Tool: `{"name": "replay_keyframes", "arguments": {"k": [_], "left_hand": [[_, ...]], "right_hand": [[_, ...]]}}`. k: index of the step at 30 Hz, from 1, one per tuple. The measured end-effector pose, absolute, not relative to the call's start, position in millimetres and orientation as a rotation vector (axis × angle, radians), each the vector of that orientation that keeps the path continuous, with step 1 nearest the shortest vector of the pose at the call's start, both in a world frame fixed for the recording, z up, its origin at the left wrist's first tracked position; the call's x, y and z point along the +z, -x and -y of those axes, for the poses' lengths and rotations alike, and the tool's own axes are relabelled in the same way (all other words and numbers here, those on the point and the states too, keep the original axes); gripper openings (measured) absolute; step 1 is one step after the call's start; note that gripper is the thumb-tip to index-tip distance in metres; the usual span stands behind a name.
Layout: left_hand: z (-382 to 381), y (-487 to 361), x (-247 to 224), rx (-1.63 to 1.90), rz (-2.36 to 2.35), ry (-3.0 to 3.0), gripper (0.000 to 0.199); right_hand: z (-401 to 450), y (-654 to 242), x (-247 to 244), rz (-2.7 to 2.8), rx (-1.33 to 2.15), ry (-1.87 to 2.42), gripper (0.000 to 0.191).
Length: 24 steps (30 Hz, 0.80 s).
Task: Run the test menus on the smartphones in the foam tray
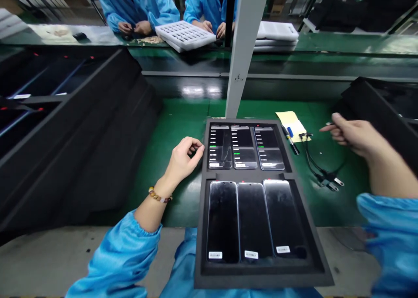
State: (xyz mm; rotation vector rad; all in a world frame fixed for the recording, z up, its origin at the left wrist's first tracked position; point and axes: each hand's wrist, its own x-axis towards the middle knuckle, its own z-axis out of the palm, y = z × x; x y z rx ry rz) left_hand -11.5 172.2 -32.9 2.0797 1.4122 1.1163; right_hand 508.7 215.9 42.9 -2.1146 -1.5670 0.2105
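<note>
A black foam tray (248, 175) lies before me, its near end past the bench edge. Its far compartment holds three phones (244, 147) with lit text lists; its near one holds three dark-screened phones (254, 219) with white labels. My left hand (186, 158), a bead bracelet at its wrist, is loosely curled with the fingertips at the tray's left rim, holding nothing I can see. On the right, my right hand (351, 134) is raised near the black cables (315, 160), index finger forward and other fingers curled. A tiny pale bit shows at its fingers, too small to name.
A yellow paper (294, 124) and a marker pen (290, 141) lie right of the tray. Black foam trays (107, 115) are stacked at left, another black tray (385, 102) at right. A grey post (243, 58) rises behind. Co-workers (140, 10) sit across, by white trays (186, 34).
</note>
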Motion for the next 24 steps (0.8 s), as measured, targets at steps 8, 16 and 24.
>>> {"name": "replay_keyframes", "arguments": {"k": [8,16,24], "left_hand": [[-200.7,1.5,-36.0,1.117,-1.488,-2.011,0.017],[-227.5,-14.6,-29.3,0.93,-1.291,-2.377,0.028],[-215.5,-9.9,-29.6,0.87,-1.307,-2.397,0.037]], "right_hand": [[-226.8,-467.5,-2.2,1.556,0.189,2.056,0.058],[-189.6,-397.4,-21.1,2.066,0.421,1.261,0.051],[-185.2,-403.0,-31.5,1.995,0.517,1.323,0.056]]}}
